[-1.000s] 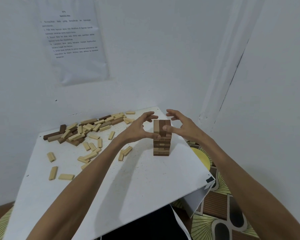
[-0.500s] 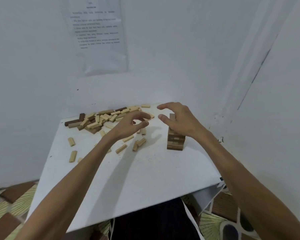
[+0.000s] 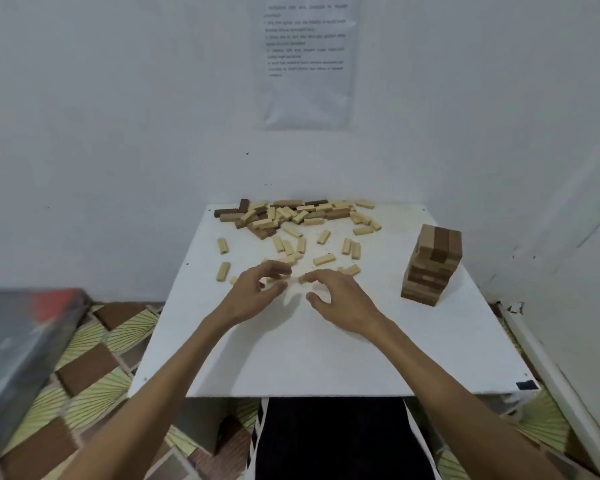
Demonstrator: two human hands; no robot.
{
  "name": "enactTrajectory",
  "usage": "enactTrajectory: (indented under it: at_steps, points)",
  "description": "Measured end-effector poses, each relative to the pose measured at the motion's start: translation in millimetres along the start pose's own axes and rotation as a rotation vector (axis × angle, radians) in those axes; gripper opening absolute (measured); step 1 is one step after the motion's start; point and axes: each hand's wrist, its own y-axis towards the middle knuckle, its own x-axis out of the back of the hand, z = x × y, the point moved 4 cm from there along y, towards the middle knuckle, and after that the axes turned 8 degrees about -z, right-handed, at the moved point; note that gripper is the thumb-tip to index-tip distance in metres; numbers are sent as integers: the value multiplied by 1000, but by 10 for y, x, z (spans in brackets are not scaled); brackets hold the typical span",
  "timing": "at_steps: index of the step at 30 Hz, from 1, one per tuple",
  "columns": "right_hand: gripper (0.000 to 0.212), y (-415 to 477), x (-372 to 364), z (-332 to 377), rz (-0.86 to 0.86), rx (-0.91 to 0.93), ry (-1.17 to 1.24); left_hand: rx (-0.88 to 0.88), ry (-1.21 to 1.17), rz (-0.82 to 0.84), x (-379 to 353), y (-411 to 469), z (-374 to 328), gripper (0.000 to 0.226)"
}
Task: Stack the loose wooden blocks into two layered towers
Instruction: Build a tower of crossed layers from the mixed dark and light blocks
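Wooden blocks (image 3: 293, 216) heaped at far edge of white tabletop (image 3: 326, 351), loose ones scattered toward centre. Single tower (image 3: 432, 265) stands upright at right side, well apart from both hands. Left hand (image 3: 257, 294) at centre, fingers (image 3: 280, 268) curled over small light block; grip unclear through blur. Right hand (image 3: 340, 299) just beside it, fingers spread and curved, fingertips touching light block (image 3: 303, 279) on tabletop. Printed sheet (image 3: 305, 60) on wall behind.

Both hands hover low over the white table (image 3: 326, 358), left hand (image 3: 257, 296) and right hand (image 3: 340, 299) curled around pale scattered blocks (image 3: 323, 259), the layered tower (image 3: 432, 268) standing well apart at right, the pile (image 3: 284, 214) by the wall.
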Motion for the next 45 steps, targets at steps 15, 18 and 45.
enactTrajectory:
  at_steps: [15,18,45]
  points:
    - [39,1425,-519,205,52,55,-191,103,219,-126,658,922,600,27]
    - [37,1710,-664,155,39,88,-294,130,278,-142,664,1199,753,29]
    - [57,2074,-1006,83,-214,-88,-446,197,526,-374,615,1569,1220,15]
